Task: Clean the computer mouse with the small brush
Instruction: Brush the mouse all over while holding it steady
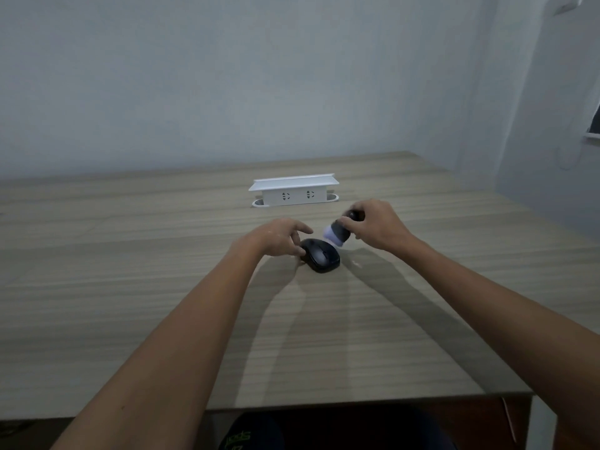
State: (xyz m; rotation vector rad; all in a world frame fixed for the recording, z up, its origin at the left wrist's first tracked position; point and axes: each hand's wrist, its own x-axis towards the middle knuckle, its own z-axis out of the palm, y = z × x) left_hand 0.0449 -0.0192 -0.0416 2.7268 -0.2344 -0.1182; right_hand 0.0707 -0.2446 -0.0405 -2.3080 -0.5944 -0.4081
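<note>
A black computer mouse (321,255) lies on the wooden table (162,287) near its middle. My left hand (277,238) rests against the mouse's left side, fingers spread over its far end and touching it. My right hand (376,227) holds a small brush (337,233) with a dark body and pale lilac bristles. The bristle end points down and left, hovering just above the mouse's far right edge. Motion blur hides whether the bristles touch the mouse.
A white pop-up socket box (293,191) with two outlets stands on the table behind the hands. A grey wall runs along the table's far side and right side. The table's near edge lies by my lap.
</note>
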